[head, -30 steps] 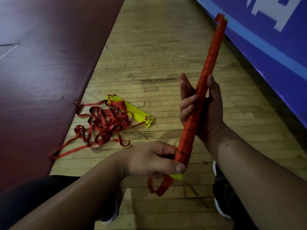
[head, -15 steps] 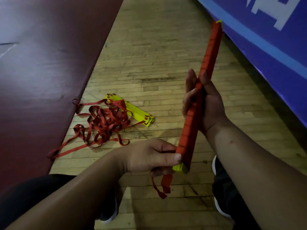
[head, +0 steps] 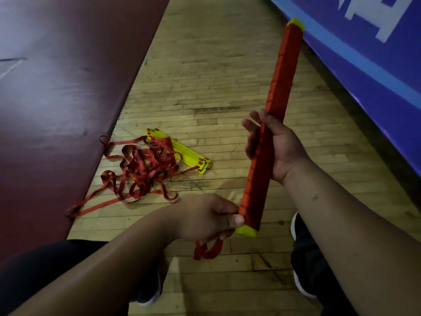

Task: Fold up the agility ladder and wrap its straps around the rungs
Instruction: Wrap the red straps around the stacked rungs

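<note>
- Two grips share one bundle: the right grip point(head: 280, 147) curls round the middle of the wrapped ladder point(head: 276, 99), which is held up off the floor point(head: 216, 65) and slants toward the blue wall pad point(head: 364, 65). The left grip point(head: 205, 215) pinches its lower end, thumb pressing the red wrap just above the yellow tip.
- A short strap tail point(head: 208, 248) dangles under the left grip, so the wrap looks nearly finished. To do it well, keep the thumb on the last turn so nothing slackens, roll the bundle with the right grip, lay the tail flat and tuck its end under.
- The second ladder point(head: 189, 156) lies on the floor beside the maroon mat point(head: 57, 87), its loose straps point(head: 141, 169) in a tangle.
- Against half a second ago, the bundle has rolled: a broader red face shows, and yellow is plainer at both ends. One second ago a red loop stood at the top.
</note>
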The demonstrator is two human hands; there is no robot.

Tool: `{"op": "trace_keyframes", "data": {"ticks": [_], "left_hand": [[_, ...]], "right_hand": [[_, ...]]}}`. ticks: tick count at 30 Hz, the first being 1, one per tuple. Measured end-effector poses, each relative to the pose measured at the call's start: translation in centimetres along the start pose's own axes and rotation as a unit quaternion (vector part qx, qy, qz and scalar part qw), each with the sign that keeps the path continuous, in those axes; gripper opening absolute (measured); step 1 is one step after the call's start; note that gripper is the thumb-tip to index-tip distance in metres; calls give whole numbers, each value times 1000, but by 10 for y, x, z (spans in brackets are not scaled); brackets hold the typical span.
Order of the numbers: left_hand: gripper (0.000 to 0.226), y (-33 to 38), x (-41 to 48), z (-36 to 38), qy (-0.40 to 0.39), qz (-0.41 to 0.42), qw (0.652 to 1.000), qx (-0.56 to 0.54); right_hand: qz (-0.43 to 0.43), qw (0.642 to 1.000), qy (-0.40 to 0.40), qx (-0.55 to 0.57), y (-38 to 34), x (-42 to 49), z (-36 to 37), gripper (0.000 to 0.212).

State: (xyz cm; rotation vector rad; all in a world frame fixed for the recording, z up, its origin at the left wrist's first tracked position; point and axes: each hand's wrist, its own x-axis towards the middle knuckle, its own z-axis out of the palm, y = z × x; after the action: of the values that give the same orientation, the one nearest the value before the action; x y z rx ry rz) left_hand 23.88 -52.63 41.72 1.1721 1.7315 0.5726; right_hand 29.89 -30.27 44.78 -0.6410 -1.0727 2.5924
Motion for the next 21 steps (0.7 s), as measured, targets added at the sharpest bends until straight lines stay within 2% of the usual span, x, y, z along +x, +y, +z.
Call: {"op": "trace_keyframes", "data": {"ticks": [9,12,16,18,21], "left_hand": [[38,-1,11,3,93,-91,983,131],[34,-2,13,6,94,-104,976,166],[57,1,13,10,95,-107,972,189],[68,2,14,14,104,-108,959,242],[70,4,17,23,135,-106,936,309]], "right_hand": [[-48,995,59,-68,7,4,7,24],[-67,991,86,-73,11,7,8,21],[-68,990,104,-73,15,10,9,22],[-70,989,109,-71,16,11,8,23],[-79,986,125,-73,16,12,8,28]]}}
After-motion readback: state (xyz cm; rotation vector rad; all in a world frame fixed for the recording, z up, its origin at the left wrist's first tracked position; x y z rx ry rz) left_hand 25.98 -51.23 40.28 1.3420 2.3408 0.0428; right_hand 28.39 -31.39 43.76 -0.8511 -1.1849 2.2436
